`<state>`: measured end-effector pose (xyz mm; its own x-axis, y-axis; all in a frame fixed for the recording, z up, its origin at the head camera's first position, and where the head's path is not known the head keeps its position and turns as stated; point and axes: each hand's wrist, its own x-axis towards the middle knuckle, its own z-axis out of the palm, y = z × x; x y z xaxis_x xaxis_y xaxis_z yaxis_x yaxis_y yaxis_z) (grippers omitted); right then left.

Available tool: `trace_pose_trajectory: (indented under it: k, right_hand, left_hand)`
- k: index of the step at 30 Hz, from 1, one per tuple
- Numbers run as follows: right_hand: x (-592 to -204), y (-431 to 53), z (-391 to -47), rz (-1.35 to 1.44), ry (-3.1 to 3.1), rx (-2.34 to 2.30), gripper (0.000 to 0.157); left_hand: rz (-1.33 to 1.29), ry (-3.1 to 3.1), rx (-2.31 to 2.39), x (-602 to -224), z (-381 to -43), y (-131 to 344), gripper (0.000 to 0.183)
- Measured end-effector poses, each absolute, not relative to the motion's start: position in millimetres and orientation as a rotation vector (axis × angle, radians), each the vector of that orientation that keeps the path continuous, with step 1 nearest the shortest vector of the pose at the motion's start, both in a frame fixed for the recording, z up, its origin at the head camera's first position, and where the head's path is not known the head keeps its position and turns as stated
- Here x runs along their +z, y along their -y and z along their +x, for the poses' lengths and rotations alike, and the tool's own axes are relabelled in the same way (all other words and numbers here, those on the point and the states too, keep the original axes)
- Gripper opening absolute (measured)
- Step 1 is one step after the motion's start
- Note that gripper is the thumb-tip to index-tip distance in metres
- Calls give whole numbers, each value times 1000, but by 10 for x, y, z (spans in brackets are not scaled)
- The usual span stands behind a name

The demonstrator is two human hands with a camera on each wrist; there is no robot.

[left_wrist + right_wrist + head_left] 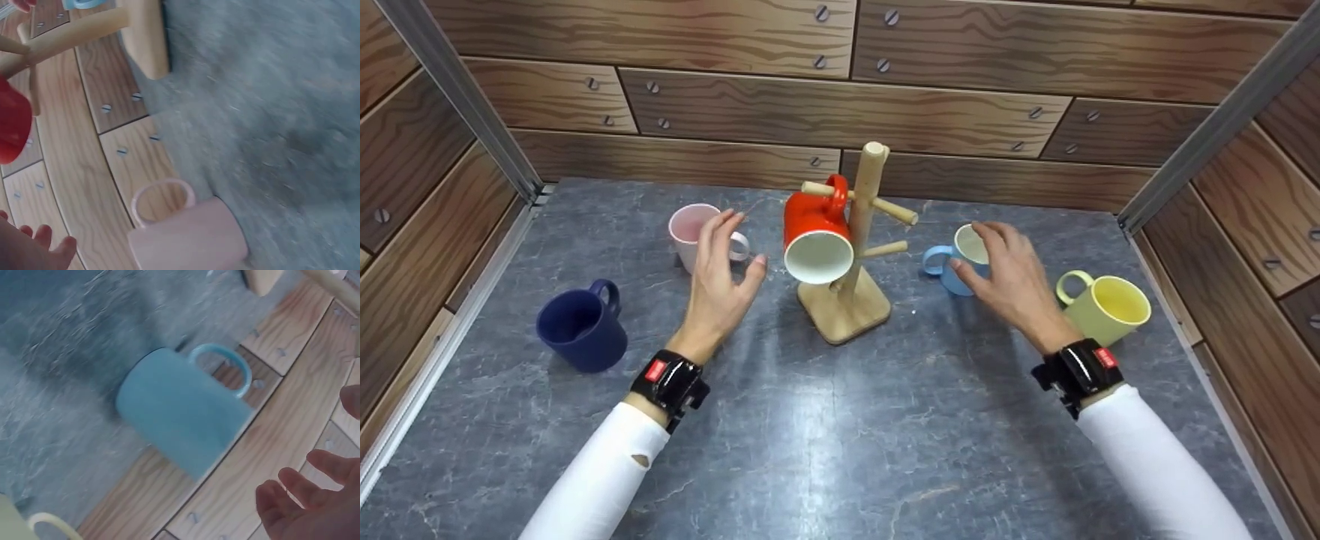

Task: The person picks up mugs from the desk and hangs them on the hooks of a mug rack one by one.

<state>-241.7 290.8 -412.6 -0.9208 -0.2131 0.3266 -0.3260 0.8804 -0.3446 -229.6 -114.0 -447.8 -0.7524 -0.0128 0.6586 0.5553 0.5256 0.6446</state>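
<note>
A wooden mug tree (pixel 859 247) stands mid-table with a red mug (pixel 814 229) hanging from a left peg. My left hand (pixel 721 270) hovers open between the pink mug (pixel 690 234) and the red mug, holding nothing. The pink mug (pixel 185 236) appears upright in the left wrist view, with the fingertips (pixel 42 242) apart from it. My right hand (pixel 1005 271) is spread open just over the light blue mug (pixel 956 259), partly covering it. In the right wrist view the blue mug (pixel 180 408) stands free and the fingers (pixel 304 495) are clear of it.
A dark blue mug (pixel 583 324) sits at the left and a yellow-green mug (pixel 1106 306) at the right of the grey table (pixel 840 435). Wood-panel walls (pixel 840 112) close in the back and both sides.
</note>
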Motion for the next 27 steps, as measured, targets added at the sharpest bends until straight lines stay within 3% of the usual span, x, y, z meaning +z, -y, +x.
trace_pose_trajectory:
  k: [12,27]
  right_hand:
    - [-4162,-3028,-2669,288,3040,631,91]
    - [-4130,-3015,-2903,183,3197,639,97]
  left_hand:
    - [-521,2298,-904,-4687,-2135,1364,71]
    - [-428,2745,-565,-4652,-1939,1472,98]
